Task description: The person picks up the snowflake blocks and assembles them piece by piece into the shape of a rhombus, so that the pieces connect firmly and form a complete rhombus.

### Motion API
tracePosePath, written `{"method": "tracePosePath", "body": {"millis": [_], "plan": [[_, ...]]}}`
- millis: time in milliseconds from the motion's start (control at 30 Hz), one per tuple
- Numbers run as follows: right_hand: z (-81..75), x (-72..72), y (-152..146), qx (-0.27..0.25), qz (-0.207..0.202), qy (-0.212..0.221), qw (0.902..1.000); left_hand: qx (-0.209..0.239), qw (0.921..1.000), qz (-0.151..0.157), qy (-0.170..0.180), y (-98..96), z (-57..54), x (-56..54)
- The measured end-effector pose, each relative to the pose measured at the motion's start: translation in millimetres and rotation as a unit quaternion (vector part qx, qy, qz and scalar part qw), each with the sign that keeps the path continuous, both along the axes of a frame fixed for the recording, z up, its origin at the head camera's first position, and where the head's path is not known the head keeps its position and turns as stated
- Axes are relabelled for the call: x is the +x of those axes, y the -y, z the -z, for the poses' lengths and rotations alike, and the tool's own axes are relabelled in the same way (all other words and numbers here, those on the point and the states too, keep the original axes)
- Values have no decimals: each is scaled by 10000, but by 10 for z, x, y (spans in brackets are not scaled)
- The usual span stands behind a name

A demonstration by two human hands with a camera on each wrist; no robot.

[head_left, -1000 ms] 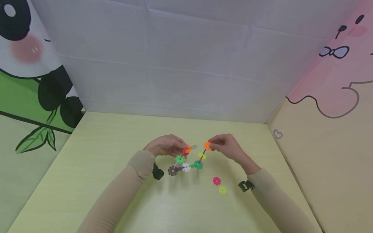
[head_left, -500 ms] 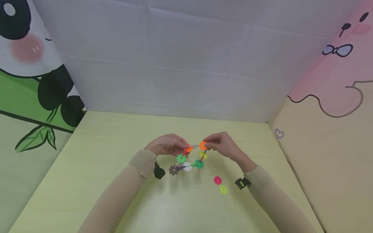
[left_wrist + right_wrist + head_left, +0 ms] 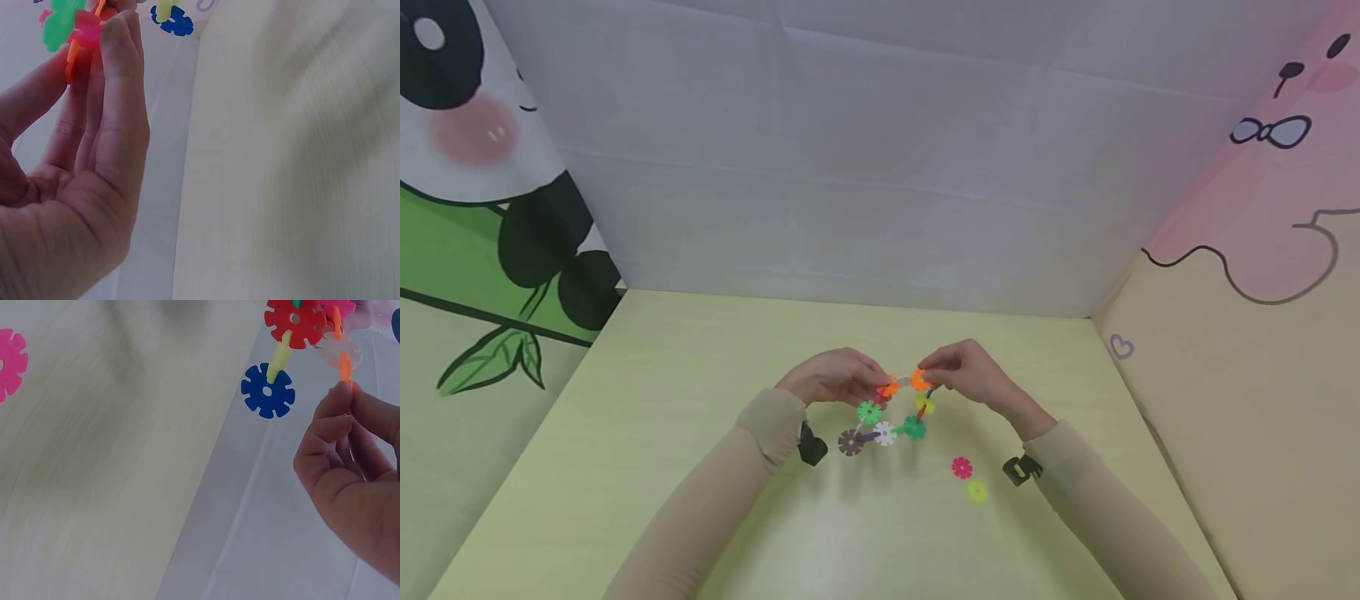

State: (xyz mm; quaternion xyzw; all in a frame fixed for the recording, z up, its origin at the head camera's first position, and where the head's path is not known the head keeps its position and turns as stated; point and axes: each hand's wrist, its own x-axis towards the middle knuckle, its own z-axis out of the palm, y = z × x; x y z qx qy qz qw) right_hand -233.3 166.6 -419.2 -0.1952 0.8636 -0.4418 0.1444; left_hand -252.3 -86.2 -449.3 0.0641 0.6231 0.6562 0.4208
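Notched plastic discs, slotted together in a chain, hang in a ring between my hands. My left hand (image 3: pixel 835 379) pinches an orange disc of the chain, beside a pink and a green disc (image 3: pixel 62 25) in the left wrist view. My right hand (image 3: pixel 967 372) pinches another orange disc (image 3: pixel 345 365) between thumb and fingertips, edge against a clear disc (image 3: pixel 345 351). A blue disc (image 3: pixel 267 403) hangs from a yellow one just left of those fingertips, with a gap to the orange disc. Lower in the ring are a brown disc (image 3: pixel 850 442), a white disc (image 3: pixel 884 433) and a dark green disc (image 3: pixel 915 427).
A loose pink disc (image 3: pixel 962 467) and a yellow disc (image 3: pixel 977 492) lie on the pale wood table (image 3: pixel 700 467), below my right hand. A white cloth wall (image 3: pixel 880 167) stands behind the table, with cartoon-printed panels on both sides.
My right hand has moved left with its orange disc, up to the clear disc beside my left hand, narrowing the gap in the ring. My left hand has hardly moved.
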Motion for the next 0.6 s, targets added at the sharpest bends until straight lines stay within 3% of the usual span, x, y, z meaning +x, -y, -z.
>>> {"method": "tracePosePath", "body": {"millis": [233, 600], "plan": [[-11, -46, 36, 29, 108, 133, 9998, -62, 9998, -138, 124, -16, 5, -20], [-30, -64, 63, -231, 534, 590, 9966, -184, 9996, -232, 31, -26, -56, 12]]}}
